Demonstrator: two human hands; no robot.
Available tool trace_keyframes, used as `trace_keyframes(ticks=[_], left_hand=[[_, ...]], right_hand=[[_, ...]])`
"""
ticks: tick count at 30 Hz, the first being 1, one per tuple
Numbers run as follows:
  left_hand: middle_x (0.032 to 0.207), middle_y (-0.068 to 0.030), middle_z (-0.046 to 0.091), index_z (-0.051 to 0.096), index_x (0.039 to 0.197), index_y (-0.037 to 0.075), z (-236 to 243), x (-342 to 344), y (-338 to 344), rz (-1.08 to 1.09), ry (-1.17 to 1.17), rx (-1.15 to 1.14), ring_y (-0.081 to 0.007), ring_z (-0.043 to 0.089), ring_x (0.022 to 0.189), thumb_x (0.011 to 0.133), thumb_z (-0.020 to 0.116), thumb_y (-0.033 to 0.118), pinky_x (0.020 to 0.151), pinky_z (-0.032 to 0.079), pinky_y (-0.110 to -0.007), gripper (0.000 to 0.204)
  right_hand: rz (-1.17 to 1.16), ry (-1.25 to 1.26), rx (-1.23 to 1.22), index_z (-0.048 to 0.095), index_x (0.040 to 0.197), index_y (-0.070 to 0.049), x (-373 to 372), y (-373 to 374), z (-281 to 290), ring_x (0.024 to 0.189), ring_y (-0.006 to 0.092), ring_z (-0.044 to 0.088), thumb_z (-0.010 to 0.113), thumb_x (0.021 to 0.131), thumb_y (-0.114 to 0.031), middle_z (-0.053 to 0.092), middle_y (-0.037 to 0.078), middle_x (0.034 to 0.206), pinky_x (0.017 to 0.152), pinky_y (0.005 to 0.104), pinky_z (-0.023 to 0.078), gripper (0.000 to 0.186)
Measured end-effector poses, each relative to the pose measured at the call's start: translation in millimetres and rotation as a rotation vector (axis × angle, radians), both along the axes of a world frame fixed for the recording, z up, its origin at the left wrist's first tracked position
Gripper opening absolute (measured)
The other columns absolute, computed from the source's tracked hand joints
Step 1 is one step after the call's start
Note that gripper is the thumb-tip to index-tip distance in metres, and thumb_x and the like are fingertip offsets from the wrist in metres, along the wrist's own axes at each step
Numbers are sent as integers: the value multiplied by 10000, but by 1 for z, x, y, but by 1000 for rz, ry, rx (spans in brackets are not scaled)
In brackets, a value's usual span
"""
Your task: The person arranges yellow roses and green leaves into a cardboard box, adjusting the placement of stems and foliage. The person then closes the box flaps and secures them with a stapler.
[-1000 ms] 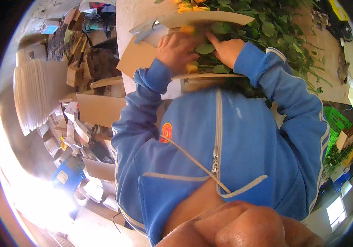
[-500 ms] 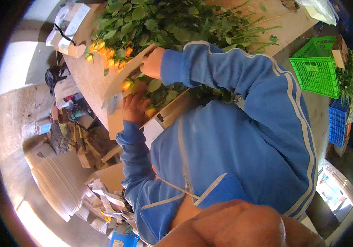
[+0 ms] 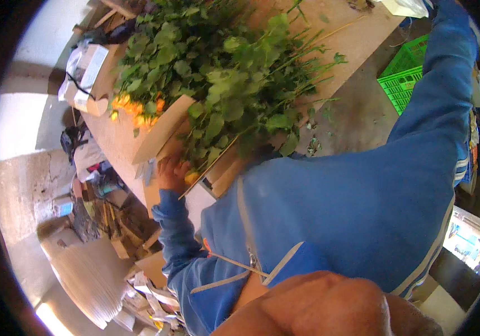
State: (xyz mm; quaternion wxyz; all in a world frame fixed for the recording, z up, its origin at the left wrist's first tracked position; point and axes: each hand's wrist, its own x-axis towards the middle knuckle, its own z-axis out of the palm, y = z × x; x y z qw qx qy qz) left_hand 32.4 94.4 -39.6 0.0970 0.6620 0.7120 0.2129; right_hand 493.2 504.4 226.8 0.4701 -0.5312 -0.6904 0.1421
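We count 1 left hand [image 3: 172, 172], 2 blue sleeves [image 3: 438, 92] and 1 jacket [image 3: 335, 207]. We see 1 table [image 3: 360, 42], 1 green crate [image 3: 403, 84], 1 stack of pale sheets [image 3: 86, 274] and 1 curved cardboard flap [image 3: 164, 130]. Just beside the hand we make out 1 yellow rose [image 3: 192, 177]; the orange roses [image 3: 139, 116] and leafy stems [image 3: 231, 106] bunch too tightly for us to number.

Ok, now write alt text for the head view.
A person's left hand is beside a yellow flower, at a tan tabletop heaped with leafy green stems. The right hand is out of view, its blue-sleeved arm extending past a green plastic crate.
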Motion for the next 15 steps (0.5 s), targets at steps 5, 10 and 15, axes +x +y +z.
trace_keyframes(ticks=[5,10,15], left_hand=[[982,-129,612,651,1044,63,-3,-3,1,-15,-3,16,-336,544,954,746,727,244,847,427,-425,357],[949,-120,613,659,1046,60,-2,-4,-1,1,-12,-8,-323,547,933,733,738,255,828,429,-426,377],[1031,-154,613,643,1101,65,-2,-6,3,-42,96,-25,-340,546,983,782,698,164,865,442,-423,338]], right_hand=[[-339,369,-44,536,1194,-40,141,38,-40,1077,353,538,536,864,-386,541,173,1180,874,466,444,478],[-569,658,-83,505,1241,-35,238,77,-105,1138,354,502,530,873,-403,500,187,1249,928,474,418,522],[-676,556,-51,475,1289,-30,314,147,-155,1200,354,466,524,881,-419,459,201,1319,983,481,393,566]])
